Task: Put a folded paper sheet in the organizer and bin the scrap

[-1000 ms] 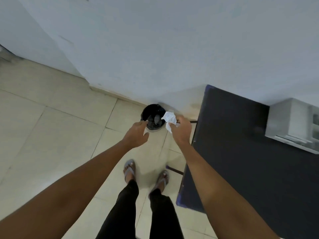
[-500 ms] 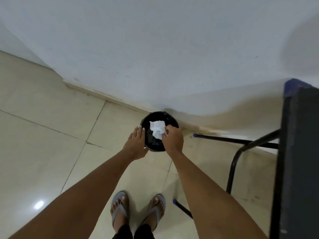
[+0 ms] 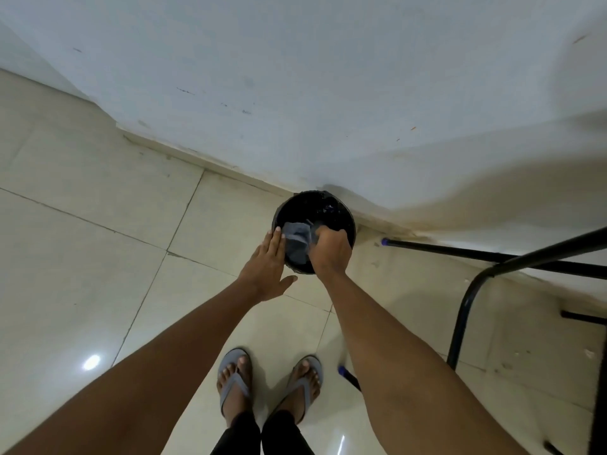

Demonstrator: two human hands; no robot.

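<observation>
Black round waste bin (image 3: 341,208) — stands on the floor against the foot of the white wall (image 3: 295,77), its far rim touching the skirting. Open pale tile floor (image 3: 98,257) lies to the bin's left and on the near side, where the person's feet in grey flip-flops (image 3: 235,382) stand. To the bin's right, black tubular table legs (image 3: 460,323) with blue end caps close off the space.

Paper scrap (image 3: 297,239) — crumpled, shadowed to grey-blue, inside the bin's mouth below the rim, creased in soft irregular folds.

Right hand (image 3: 330,251) — curled over the bin's near rim, fingers pinching the scrap's right edge.

Left hand (image 3: 267,267) — flat and unclenched, gripping nothing, fingertips at the bin's left rim just beside the scrap.

Surfaces — glossy tile with light glints; matte scuffed wall; dark smooth bin interior.
</observation>
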